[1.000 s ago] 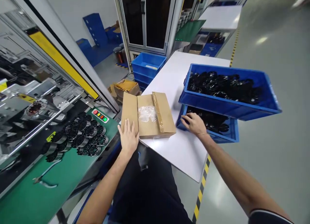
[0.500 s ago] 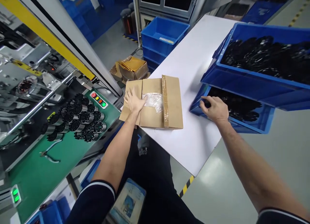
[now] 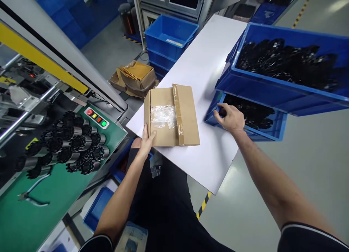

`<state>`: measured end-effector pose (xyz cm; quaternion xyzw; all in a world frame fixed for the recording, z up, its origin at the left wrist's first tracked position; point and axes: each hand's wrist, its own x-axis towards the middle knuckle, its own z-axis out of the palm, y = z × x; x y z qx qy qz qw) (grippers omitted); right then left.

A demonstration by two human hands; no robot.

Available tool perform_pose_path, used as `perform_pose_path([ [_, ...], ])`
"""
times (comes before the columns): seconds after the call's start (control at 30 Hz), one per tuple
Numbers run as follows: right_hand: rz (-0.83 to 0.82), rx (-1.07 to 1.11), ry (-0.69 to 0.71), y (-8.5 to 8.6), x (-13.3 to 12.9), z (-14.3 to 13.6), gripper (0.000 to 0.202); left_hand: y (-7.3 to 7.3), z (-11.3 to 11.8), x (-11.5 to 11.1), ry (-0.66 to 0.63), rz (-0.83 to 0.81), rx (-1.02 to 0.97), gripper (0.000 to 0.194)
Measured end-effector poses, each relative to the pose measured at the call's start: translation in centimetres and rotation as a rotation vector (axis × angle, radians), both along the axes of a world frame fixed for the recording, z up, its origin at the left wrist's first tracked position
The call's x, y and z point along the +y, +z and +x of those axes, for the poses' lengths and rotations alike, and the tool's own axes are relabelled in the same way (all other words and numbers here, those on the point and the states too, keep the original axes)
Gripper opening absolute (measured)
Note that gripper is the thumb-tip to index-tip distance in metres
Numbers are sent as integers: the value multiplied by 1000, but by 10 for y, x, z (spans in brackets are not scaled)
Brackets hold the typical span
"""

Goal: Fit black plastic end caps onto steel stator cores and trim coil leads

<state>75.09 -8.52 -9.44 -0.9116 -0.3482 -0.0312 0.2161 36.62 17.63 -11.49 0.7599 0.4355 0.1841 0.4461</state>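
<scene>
A cardboard box (image 3: 165,135) with clear plastic showing in a gap in its top lies on the white table (image 3: 218,161). My left hand (image 3: 147,141) grips its near left corner, thumb on top and fingers along the left side. My right hand (image 3: 231,117) is closed, thumb and forefinger curled round a small dark round thing (image 3: 222,112) whose kind I cannot make out. That hand is over the left edge of the lower blue bin (image 3: 278,134), which contains black parts (image 3: 259,115).
A larger blue bin (image 3: 286,95) of black parts sits above the lower one. Left is a green bench (image 3: 54,194) with several black-and-metal ring parts (image 3: 79,143), pliers (image 3: 32,194) and a button panel (image 3: 96,117). Stacked blue bins (image 3: 169,44) and an open carton (image 3: 139,83) stand beyond the table.
The box's left flap has gone from spread flat to down at the side. My left hand has moved from that flap to the near left corner. My right hand remains by the lower bin.
</scene>
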Motion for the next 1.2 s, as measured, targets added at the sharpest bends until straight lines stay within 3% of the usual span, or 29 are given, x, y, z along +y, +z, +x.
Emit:
perform_pose_path([
  [0.13,140,5,-55,13,18,-19,47,14,12,-34,173,145,-81,50],
  [0.27,323,92,-83,-7,49,-82,52,24,30,-49,262,235,-135,36],
  [0.4,444,262,-59,-38,75,-153,52,32,30,-30,281,283,-152,23],
  [0.5,490,316,-32,-41,91,-189,58,38,26,4,267,318,-155,16],
  [0.63,461,275,98,-13,123,-210,71,46,23,45,205,342,-141,18],
  [0.8,302,256,504,46,157,-194,26,49,21,62,118,334,-122,25],
  [0.9,294,221,508,74,129,-173,30,48,20,65,114,329,-117,30],
  [1.0,328,190,387,86,68,-156,33,45,20,69,104,331,-112,31],
  [1.1,346,205,271,76,10,-150,33,45,18,72,84,353,-90,32],
  [1.2,365,271,176,49,-19,-158,37,50,17,72,50,387,-41,32],
])
